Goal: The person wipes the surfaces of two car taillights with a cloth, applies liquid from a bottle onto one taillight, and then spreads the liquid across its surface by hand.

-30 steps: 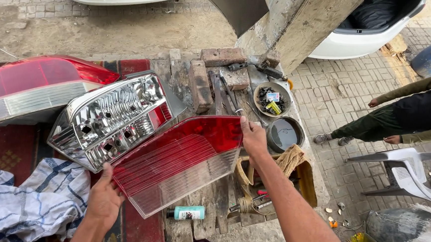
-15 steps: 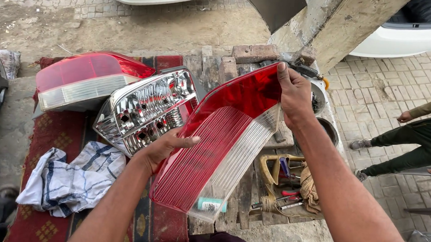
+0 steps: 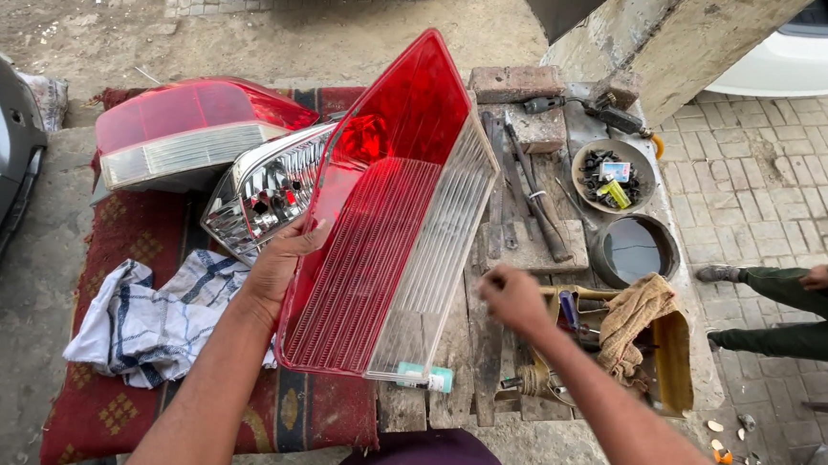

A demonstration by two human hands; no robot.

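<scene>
We see a round bowl [image 3: 615, 175] of small dark parts beside a dark pot [image 3: 635, 249] at the worktop [image 3: 483, 361] edge. Our left hand [image 3: 278, 262] has its fingers grasping the red tail-light lens [image 3: 391, 222], tilted up on its end. Our right hand [image 3: 513, 299] hovers loosely clenched, grasping nothing, just beside it. A checked cloth [image 3: 155, 317] lies left.
</scene>
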